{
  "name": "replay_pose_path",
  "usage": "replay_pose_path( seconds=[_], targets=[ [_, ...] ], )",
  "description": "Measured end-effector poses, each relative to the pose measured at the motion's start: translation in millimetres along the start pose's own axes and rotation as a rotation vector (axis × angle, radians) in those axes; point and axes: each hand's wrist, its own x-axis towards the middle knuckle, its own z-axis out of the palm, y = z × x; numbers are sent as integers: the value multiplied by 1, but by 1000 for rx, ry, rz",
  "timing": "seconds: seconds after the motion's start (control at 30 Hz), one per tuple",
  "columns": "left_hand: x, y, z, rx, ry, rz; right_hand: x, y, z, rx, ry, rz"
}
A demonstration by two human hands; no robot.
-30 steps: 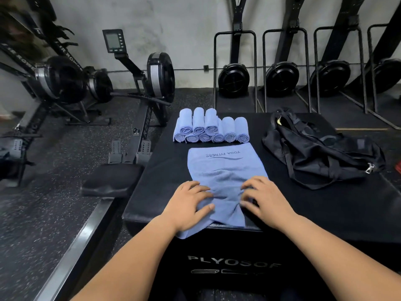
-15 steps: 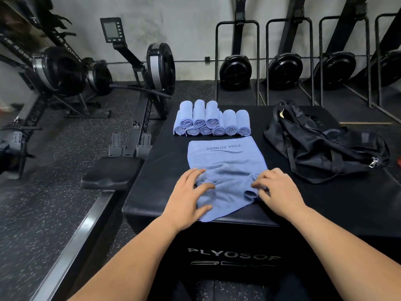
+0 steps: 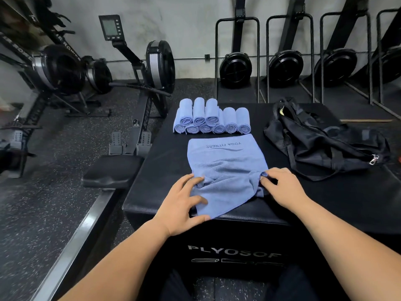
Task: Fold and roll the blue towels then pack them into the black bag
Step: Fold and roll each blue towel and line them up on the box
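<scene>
**A Gym With Rowing Machines**

A rowing machine (image 3: 159, 66) with a monitor stands on speckled rubber flooring (image 3: 54, 192). More rowers (image 3: 235, 68) are stored upright along the wall. A padded box (image 3: 234, 240) reads "PLYOSOF", and a blue towel (image 3: 225, 157) is printed "YOGA FITNESS".

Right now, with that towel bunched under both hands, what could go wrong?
The unrolled towel is bunched between the left hand and right hand, so its roll may start crooked. Its near corner lies at the box edge and could slide off. Rolling forward might bump the stacked rolled towels.
</scene>
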Motion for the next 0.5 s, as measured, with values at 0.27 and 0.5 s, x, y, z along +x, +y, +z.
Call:
replay_pose_path(
  seconds=[0.27,0.5],
  targets=[
    [18,-4,-1,-114,260,-282,10,-5,-21,325,141,253],
    [70,-19,-20,-496,337,-732,30,-20,-33,330,215,321]
  ],
)
